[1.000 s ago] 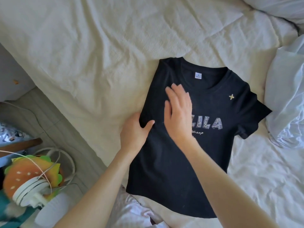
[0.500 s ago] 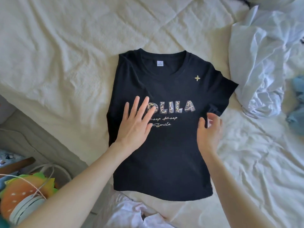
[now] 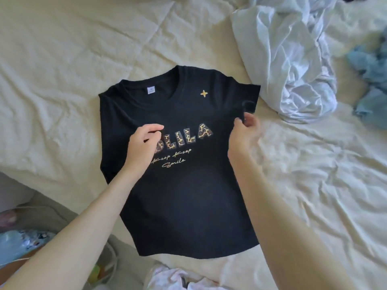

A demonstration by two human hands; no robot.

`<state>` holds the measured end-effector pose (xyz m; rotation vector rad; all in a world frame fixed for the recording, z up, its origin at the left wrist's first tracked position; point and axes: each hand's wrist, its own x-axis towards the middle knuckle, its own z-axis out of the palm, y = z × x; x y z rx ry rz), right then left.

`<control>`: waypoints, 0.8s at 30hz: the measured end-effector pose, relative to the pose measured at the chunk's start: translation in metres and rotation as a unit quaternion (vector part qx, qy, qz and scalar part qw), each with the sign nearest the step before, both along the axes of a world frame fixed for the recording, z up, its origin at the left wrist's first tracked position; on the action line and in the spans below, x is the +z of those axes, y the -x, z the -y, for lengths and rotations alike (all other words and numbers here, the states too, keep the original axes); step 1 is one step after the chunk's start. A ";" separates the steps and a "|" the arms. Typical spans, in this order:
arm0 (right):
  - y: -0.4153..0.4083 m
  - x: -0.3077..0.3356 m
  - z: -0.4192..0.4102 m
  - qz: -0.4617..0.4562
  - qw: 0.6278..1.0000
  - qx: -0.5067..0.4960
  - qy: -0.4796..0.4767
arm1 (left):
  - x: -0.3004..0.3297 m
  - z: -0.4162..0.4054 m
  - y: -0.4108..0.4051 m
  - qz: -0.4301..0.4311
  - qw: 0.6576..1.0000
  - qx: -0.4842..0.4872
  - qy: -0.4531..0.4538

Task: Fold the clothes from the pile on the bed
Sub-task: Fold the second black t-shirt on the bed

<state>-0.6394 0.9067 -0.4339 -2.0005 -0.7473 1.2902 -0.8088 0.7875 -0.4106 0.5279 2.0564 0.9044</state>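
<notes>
Black tee (image 3: 184, 206) lies front-up on the bed (image 3: 62, 59), collar away from the person, hem near the bed edge. Left sleeve side looks already tucked in, so that edge runs straight. Right hand (image 3: 244, 132) pinches the right sleeve (image 3: 249, 106) and has it lifted off the bed, probably to fold it inward to match. Left hand (image 3: 144, 143) sits on the chest print with fingers curled in; looks like it's pinning or pinching the fabric so the body doesn't slide while the sleeve goes over, but can't tell if it actually has cloth in the grip. White crumpled garment (image 3: 293, 59) just beside the tee's right shoulder and blue clothes (image 3: 370, 80) further right: the unfolded pile, I'd guess. Another pale garment (image 3: 178, 279) at the bottom edge. Fold is early stage: sleeves first, then body.
</notes>
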 end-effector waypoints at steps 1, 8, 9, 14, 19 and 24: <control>0.003 -0.001 0.012 0.079 0.987 0.095 -0.107 | 0.006 -0.013 0.001 0.079 0.995 0.059 -0.018; -0.036 -0.033 0.059 0.315 0.628 0.611 -0.365 | 0.003 -0.092 0.006 0.176 0.983 0.026 0.037; -0.041 -0.032 0.062 0.314 0.625 0.624 -0.350 | 0.000 -0.104 0.005 0.156 0.986 -0.008 0.058; -0.037 -0.013 0.091 0.196 0.827 0.491 -0.190 | -0.016 -0.147 0.000 0.037 0.988 -0.068 0.137; -0.017 -0.003 0.051 -0.250 0.923 0.039 0.290 | -0.023 -0.160 0.007 0.098 0.989 -0.093 0.068; 0.003 -0.009 0.030 -0.232 0.926 -0.096 0.283 | -0.035 -0.167 0.003 0.096 0.992 -0.082 0.012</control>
